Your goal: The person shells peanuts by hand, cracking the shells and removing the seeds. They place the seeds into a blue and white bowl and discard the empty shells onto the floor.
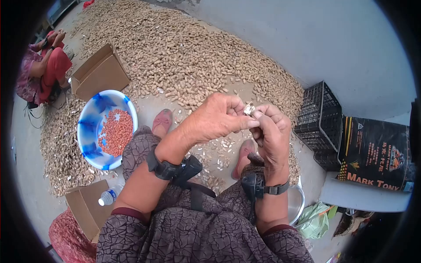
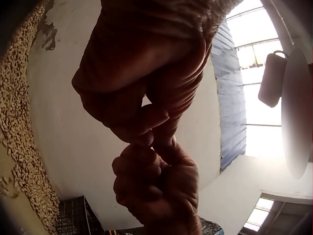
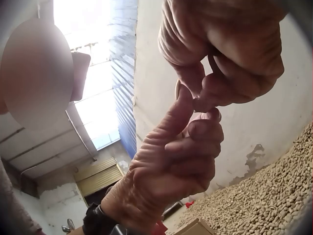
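Above the lap in the head view, my left hand [image 1: 215, 117] and right hand [image 1: 275, 131] meet at the fingertips. Both pinch a peanut [image 1: 249, 108], its pale broken shell showing between thumbs and fingers. From the left wrist, the left hand [image 2: 142, 63] hangs dark at the top with the right hand [image 2: 161, 191] below it, and the peanut is hidden there. In the right wrist view a small bit of the peanut [image 3: 197, 104] shows between the left thumb and the right hand [image 3: 230, 49]. Unshelled peanuts [image 1: 175, 57] spread over the floor ahead.
A blue-and-white basin [image 1: 87, 144] with shelled red peanuts stands left. Near it are cardboard boxes [image 1: 101, 72] and a plastic bottle [image 1: 109, 195]. Black crates [image 1: 319, 127], a black printed sack [image 1: 372, 153] and a metal bowl [image 1: 298, 202] stand right. Another person [image 1: 44, 70] sits far left.
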Tool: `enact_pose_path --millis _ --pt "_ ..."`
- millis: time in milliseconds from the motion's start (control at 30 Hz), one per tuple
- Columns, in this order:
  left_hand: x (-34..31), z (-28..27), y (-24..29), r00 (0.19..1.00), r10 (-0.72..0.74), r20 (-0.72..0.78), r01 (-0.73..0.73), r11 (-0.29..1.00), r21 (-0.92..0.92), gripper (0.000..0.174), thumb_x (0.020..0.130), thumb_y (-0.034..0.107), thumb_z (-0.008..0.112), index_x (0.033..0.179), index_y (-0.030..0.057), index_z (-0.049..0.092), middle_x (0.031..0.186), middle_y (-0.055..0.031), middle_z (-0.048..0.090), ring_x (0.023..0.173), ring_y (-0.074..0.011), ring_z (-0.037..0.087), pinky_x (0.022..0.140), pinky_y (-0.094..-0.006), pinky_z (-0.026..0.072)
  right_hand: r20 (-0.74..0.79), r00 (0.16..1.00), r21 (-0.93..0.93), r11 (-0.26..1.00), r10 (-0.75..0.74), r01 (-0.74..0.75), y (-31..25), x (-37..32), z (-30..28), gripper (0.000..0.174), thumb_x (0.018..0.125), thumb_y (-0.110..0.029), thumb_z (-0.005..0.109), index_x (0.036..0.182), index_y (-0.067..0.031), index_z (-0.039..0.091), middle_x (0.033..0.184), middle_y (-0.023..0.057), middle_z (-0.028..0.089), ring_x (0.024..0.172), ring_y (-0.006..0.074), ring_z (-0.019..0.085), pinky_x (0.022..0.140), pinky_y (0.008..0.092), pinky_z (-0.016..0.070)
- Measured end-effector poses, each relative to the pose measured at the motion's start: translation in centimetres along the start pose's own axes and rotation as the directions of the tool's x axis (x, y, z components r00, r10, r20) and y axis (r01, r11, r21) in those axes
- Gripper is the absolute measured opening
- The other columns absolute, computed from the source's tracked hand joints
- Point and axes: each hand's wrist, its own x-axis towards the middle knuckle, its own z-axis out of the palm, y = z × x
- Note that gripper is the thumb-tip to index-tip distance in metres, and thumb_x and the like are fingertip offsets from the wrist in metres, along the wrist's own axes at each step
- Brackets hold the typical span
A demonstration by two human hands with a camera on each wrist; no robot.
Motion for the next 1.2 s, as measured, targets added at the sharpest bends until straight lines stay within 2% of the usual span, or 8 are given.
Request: enact_pose_path --millis 133,233,500,700,933,1000,1133,1200 --pt "0.0 -0.1 -0.3 0.999 -0.013 0.047 0.016 0.998 -0.054 0.024 0.075 0.02 0.067 0.067 0.0018 0.053 0.053 0.0009 0.048 0.046 -0.0032 0.041 0.038 -0.0185 0.0311 0.053 0.998 -0.049 0.998 0.039 -0.037 -0.3 0.2 -0.3 0.011 0.078 -0.011 0.054 0.078 -0.0006 0.056 0.061 0.0001 0.052 0.049 0.004 0.044 0.044 0.0166 0.0336" --pt "-0.2 -0.1 0.3 0.99 -0.099 0.1 0.123 0.956 -0.267 0.021 0.077 0.018 0.065 0.071 0.0013 0.054 0.055 -0.0008 0.051 0.045 -0.0033 0.044 0.037 -0.0171 0.0321 0.083 0.995 0.03 0.998 0.058 -0.061 -0.4 0.0 -0.2 0.009 0.078 -0.009 0.055 0.08 -0.0004 0.056 0.061 0.0001 0.053 0.049 0.0036 0.045 0.044 0.0162 0.0339" --pt "-0.3 0.3 -1.0 0.99 -0.06 0.124 0.119 0.823 -0.556 0.011 0.083 0.011 0.053 0.084 0.0003 0.055 0.068 -0.0028 0.055 0.049 -0.002 0.047 0.039 -0.0124 0.0332 -0.039 0.987 -0.021 0.988 -0.155 0.154 0.1 -0.4 0.3 0.007 0.077 0.002 0.05 0.082 0.002 0.055 0.067 0.002 0.057 0.054 0.0027 0.047 0.047 0.0156 0.0352" --pt "0.0 0.8 -1.8 0.993 -0.092 0.067 0.114 0.768 -0.63 0.013 0.085 0.009 0.051 0.092 -0.0013 0.052 0.072 -0.0034 0.055 0.049 -0.0014 0.047 0.039 -0.0115 0.0324 -0.076 0.984 -0.072 0.985 -0.162 0.157 0.8 -0.3 0.4 0.008 0.077 0.003 0.05 0.083 0.0027 0.055 0.069 0.0025 0.058 0.057 0.0021 0.048 0.049 0.0157 0.0358" --pt "-0.2 0.9 -2.1 0.981 -0.184 0.06 0.179 0.747 -0.641 0.019 0.087 0.018 0.051 0.084 -0.0001 0.054 0.063 0.0002 0.051 0.047 -0.0016 0.044 0.036 -0.0125 0.03 -0.022 0.849 -0.41 0.78 -0.527 0.474 2.5 -0.1 0.8 0.009 0.074 0.005 0.052 0.081 0.0018 0.056 0.059 -0.0004 0.055 0.051 0.0027 0.048 0.044 0.0187 0.0374" --pt "-0.3 0.9 -1.9 0.981 -0.187 0.043 0.173 0.764 -0.621 0.019 0.087 0.019 0.052 0.083 0.0001 0.054 0.063 0.0005 0.051 0.047 -0.0019 0.044 0.036 -0.0128 0.03 0.081 0.711 -0.617 0.525 -0.699 0.586 2.7 0.2 0.9 0.009 0.073 0.005 0.052 0.081 0.0023 0.056 0.057 -0.0006 0.054 0.048 0.0027 0.047 0.042 0.0188 0.0364" --pt "-0.6 0.7 -1.9 0.988 -0.141 0.066 0.154 0.825 -0.543 0.018 0.085 0.018 0.055 0.087 0.0 0.054 0.065 -0.0004 0.053 0.048 -0.0027 0.046 0.036 -0.013 0.0316 0.005 0.818 -0.535 0.69 -0.575 0.488 2.4 -0.2 1.0 0.01 0.073 0.005 0.052 0.081 0.0024 0.056 0.058 0.0003 0.054 0.05 0.0036 0.047 0.044 0.0185 0.0367" --pt "-0.7 0.4 -2.1 0.991 -0.108 0.078 0.133 0.842 -0.523 0.018 0.085 0.018 0.056 0.088 0.0002 0.055 0.067 -0.0012 0.054 0.049 -0.003 0.047 0.037 -0.013 0.0323 -0.059 0.95 -0.273 0.92 -0.307 0.281 1.2 -0.7 1.1 0.009 0.073 0.004 0.051 0.081 0.0025 0.056 0.06 0.0017 0.055 0.052 0.0045 0.049 0.046 0.0188 0.0376"
